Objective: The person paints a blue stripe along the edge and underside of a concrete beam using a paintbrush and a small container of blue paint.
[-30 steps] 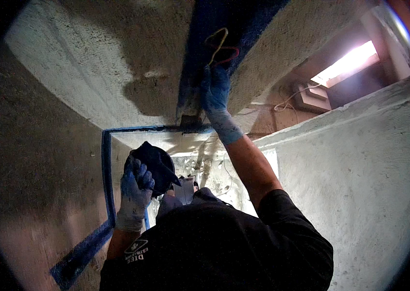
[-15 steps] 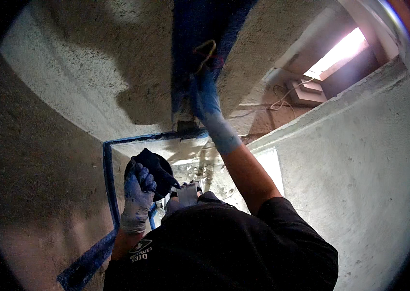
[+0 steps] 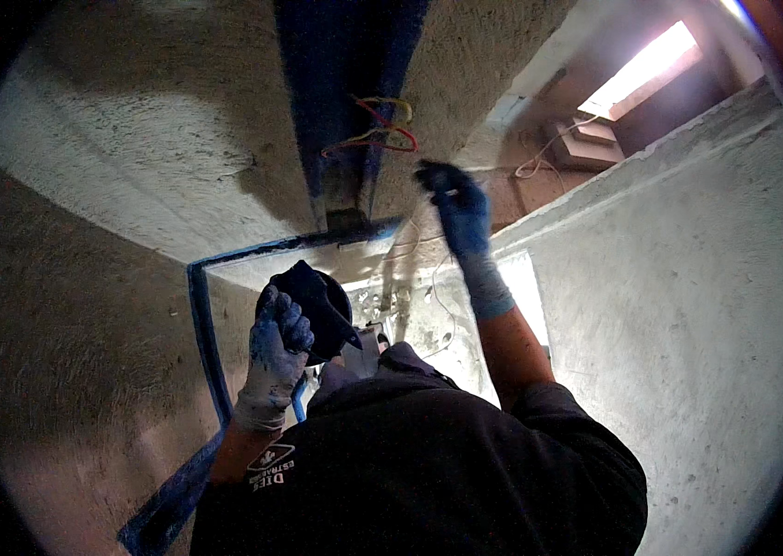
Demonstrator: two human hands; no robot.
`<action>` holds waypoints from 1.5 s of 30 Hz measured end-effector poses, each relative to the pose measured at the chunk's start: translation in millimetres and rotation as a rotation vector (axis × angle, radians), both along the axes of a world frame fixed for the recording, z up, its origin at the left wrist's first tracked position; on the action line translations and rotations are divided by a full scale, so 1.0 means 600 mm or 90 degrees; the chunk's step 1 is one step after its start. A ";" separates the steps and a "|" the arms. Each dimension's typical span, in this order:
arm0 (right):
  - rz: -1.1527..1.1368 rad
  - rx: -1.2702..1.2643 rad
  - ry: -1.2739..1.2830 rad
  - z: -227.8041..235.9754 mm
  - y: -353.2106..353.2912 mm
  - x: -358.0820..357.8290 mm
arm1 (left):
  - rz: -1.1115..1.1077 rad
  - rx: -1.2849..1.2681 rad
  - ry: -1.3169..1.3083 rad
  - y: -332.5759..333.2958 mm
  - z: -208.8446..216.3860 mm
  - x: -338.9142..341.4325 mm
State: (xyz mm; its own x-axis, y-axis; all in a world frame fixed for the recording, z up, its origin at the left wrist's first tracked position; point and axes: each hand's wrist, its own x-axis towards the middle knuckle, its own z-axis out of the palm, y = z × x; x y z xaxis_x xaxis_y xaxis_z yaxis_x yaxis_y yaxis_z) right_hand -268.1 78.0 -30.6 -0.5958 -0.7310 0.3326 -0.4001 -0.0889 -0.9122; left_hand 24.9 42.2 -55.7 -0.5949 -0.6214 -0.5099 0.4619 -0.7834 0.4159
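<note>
My left hand (image 3: 276, 347), in a white work glove stained blue, is closed at the edge of a round dark bucket (image 3: 340, 292). Over the bucket's mouth lies a flat dark blue piece with a pointed end (image 3: 317, 301); its kind I cannot make out. My right hand (image 3: 458, 204), its glove soaked dark blue, is raised with fingers loosely apart and no tool visible in it. To its left, red and yellow wires (image 3: 373, 139) stick out in loops over a wide dark blue painted stripe (image 3: 336, 56) on the rough plaster. Hand and wires are apart.
A narrower blue band (image 3: 206, 343) runs down the left plaster wall and along an edge beneath the wires. A bright window opening (image 3: 642, 69) is at upper right, beside a grey box (image 3: 581, 146) with a pale cable. A light wall (image 3: 669, 306) rises on the right.
My right hand has come away from the wires, down and to the right, leaving them in plain sight. My left hand and the bucket have shifted slightly right and up in the picture.
</note>
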 end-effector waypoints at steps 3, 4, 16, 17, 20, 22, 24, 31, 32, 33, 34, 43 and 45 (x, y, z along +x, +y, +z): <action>-0.075 -0.190 -0.227 -0.014 -0.006 -0.123 | 0.002 0.051 -0.051 0.005 -0.007 -0.016; -0.076 -0.204 -0.215 -0.024 -0.024 -0.170 | -0.011 0.041 -0.051 0.005 -0.011 -0.023; 0.165 -0.239 -0.640 -0.167 -0.292 -0.346 | -0.005 0.096 -0.071 0.014 -0.113 -0.062; 0.165 -0.249 -0.654 -0.178 -0.295 -0.354 | -0.010 0.095 -0.077 0.016 -0.119 -0.069; 0.163 -0.266 -0.663 -0.200 -0.288 -0.373 | 0.007 0.111 -0.110 0.019 -0.136 -0.097; 0.162 -0.272 -0.577 -0.195 -0.287 -0.362 | 0.017 0.116 -0.111 0.024 -0.154 -0.103; 0.140 -0.278 -0.419 -0.169 -0.284 -0.322 | 0.011 0.096 -0.105 0.028 -0.170 -0.108; 0.191 -0.270 -0.386 -0.234 -0.320 -0.394 | -0.033 0.126 -0.094 0.001 -0.236 -0.137; 0.196 -0.269 -0.384 -0.234 -0.322 -0.401 | -0.021 0.153 -0.120 -0.002 -0.247 -0.137; 0.198 -0.269 -0.379 -0.237 -0.324 -0.404 | -0.029 0.155 -0.134 -0.007 -0.251 -0.137; 0.197 -0.270 -0.369 -0.243 -0.326 -0.412 | -0.039 0.159 -0.146 -0.012 -0.262 -0.137; 0.064 -0.290 -0.181 -0.205 -0.278 -0.482 | -0.215 0.105 -0.081 -0.089 -0.428 -0.089; 0.007 -0.284 -0.133 -0.192 -0.264 -0.478 | -0.219 0.069 -0.052 -0.100 -0.458 -0.083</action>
